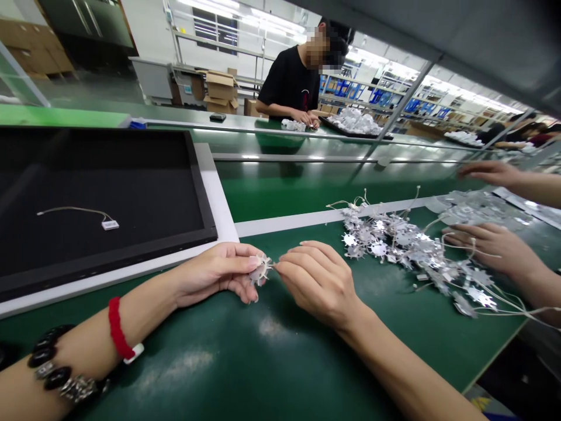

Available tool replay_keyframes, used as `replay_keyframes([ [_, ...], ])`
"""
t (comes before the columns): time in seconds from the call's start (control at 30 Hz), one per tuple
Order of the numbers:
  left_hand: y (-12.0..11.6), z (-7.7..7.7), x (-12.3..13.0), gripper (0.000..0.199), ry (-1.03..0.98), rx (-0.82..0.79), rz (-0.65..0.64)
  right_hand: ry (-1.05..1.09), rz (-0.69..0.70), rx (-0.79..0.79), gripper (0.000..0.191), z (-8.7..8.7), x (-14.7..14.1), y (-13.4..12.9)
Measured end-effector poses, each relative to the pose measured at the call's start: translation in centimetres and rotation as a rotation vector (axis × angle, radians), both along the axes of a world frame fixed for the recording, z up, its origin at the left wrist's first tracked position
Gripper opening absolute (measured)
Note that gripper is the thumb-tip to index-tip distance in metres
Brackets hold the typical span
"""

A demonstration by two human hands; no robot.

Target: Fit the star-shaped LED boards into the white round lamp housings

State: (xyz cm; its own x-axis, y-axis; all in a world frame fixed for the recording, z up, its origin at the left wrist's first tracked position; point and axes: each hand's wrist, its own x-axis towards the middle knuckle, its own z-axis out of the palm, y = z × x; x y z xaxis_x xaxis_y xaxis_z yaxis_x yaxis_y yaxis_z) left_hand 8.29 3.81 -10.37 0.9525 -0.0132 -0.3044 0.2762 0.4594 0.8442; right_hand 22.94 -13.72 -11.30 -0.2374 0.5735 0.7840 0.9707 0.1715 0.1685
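Between the thumb and fingers of my left hand is a small silvery gear-shaped metal plate with short teeth round its rim. My right hand is just right of it, fingertips pinched together at the plate's edge. What those fingertips hold is too small to make out. To the right, a heap of similar toothed plates with thin white wires lies on the green table. Both my hands are above the table's front part.
A black tray with a white border stands at left, holding a small white piece with a wire. A co-worker's hands reach over the heap and clear plastic pieces at right. Another person works across the line.
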Motion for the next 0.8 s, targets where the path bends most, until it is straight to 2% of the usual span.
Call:
replay_keyframes([
  [0.3,-0.30,0.03,-0.05,0.040,-0.063,0.037,-0.014,0.054,-0.008,0.036,0.015,0.05,0.10,0.22],
  [0.53,-0.30,-0.12,0.13,0.040,-0.061,0.078,-0.011,0.108,-0.004,-0.002,0.012,-0.03,0.01,0.25],
  [0.67,-0.33,-0.07,0.07,0.041,-0.061,0.091,-0.008,0.211,0.035,-0.044,0.010,-0.26,0.16,0.30],
  [0.8,-0.28,-0.05,0.12,0.044,-0.063,0.095,0.005,0.332,0.129,-0.120,0.005,-0.64,0.44,0.23],
])
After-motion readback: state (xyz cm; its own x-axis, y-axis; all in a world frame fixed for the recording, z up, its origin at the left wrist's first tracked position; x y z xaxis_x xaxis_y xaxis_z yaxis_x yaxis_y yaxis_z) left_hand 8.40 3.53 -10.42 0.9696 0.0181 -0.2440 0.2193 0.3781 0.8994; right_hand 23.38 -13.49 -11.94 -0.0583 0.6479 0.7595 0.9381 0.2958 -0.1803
